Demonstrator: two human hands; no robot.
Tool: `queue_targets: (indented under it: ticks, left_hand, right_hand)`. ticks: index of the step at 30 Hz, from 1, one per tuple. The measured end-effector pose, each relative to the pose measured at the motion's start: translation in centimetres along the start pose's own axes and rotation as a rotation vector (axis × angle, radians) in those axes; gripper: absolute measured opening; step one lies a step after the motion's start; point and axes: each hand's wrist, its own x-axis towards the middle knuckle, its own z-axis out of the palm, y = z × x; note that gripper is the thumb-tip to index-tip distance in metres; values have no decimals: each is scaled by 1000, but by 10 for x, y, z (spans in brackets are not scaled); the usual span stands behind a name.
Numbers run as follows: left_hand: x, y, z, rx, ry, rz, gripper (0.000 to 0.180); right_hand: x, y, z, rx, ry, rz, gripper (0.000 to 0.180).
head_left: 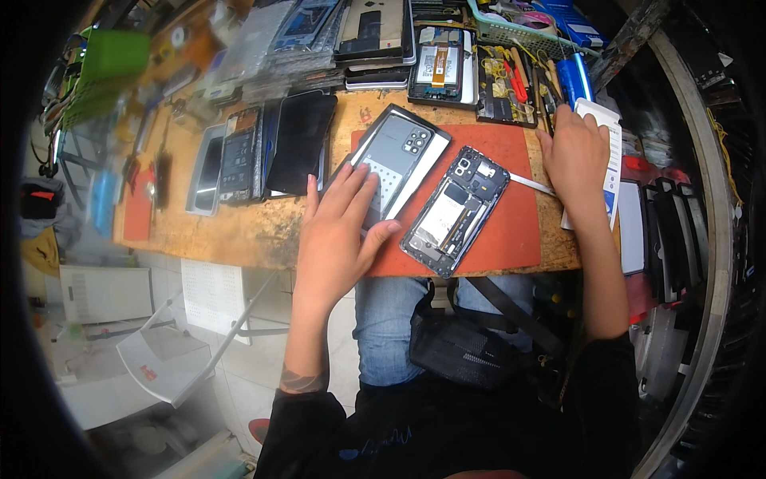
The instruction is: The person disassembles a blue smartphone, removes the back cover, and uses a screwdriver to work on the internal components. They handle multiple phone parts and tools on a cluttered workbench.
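On the red work mat (511,231) at the front of my wooden bench (239,223), two pieces of a phone lie side by side. My left hand (339,231) rests flat, fingers spread and palm down, on the lower end of the grey back cover (399,156), which lies with its camera cut-outs toward the far side; pressing it this way seems to keep it from sliding on the mat. Just to its right, close beside but not under my hand, sits the opened phone body (455,209), angled the same way, its battery and boards facing up so the insides stay reachable. My right hand (574,156) is well apart from both, at the mat's far right corner, fingers curled down over a white printed card (610,160); I cannot tell whether it is pinching anything beneath. A thin metal pry tool (531,184) lies on the mat between the phone body and that hand, with its end running toward it. Behind the mat stand a tray of hand tools (511,84) and another opened handset (443,68), kept within arm's reach, and to the left several dark phones and screens (297,144) lie in a row, off the mat. A black bag (463,343) rests in my lap below the bench edge.
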Motion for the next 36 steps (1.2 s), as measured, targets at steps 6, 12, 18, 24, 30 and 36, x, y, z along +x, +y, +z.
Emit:
queue_targets:
  ticks: [6,12,18,24,30,36]
  left_hand:
    - [-5,15,8,2,25,4,57]
    - [-33,67,24,-168,117,-14,61]
    - [-31,71,26,-134,80,-64,91]
    - [-25,59,21,-163,34,-58,93]
    - [-21,39,16,-133,29,-79,87]
    - [-25,29,25,-227,93,-23,90]
  right_hand:
    - [-10,-5,-1,-13,-33,-33,22]
    - [-12,-7,2,15,-15,-48,19]
    - [-15,-10,-2,14,6,-80,18]
    - [-10,-9,-5,22,-53,-82,17]
    - [-9,-6,1,144,94,-46,16]
    - [6,-2,-9,436,443,-131,10]
